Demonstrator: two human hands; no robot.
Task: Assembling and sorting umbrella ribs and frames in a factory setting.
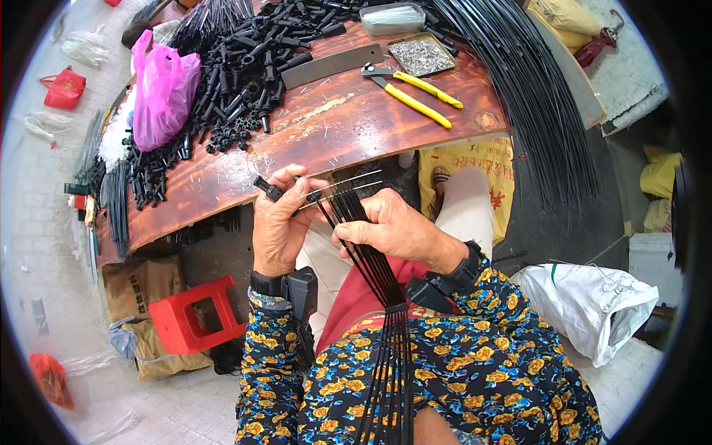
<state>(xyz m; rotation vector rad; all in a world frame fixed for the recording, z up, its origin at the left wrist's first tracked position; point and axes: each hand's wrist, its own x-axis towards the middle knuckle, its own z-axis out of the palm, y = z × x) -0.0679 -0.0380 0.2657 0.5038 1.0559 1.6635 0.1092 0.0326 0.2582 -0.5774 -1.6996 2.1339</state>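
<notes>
My left hand grips a small black plastic fitting with thin metal wires poking out to the right. My right hand pinches a bundle of long thin black rods that runs down across my lap. Both hands sit close together just below the front edge of the wooden table. Each wrist carries a black strapped device.
On the table lie a heap of black plastic parts, a pink plastic bag, yellow-handled pliers, a metal tray of small silver pieces and a fan of long black rods. A red stool stands at lower left, a white sack at right.
</notes>
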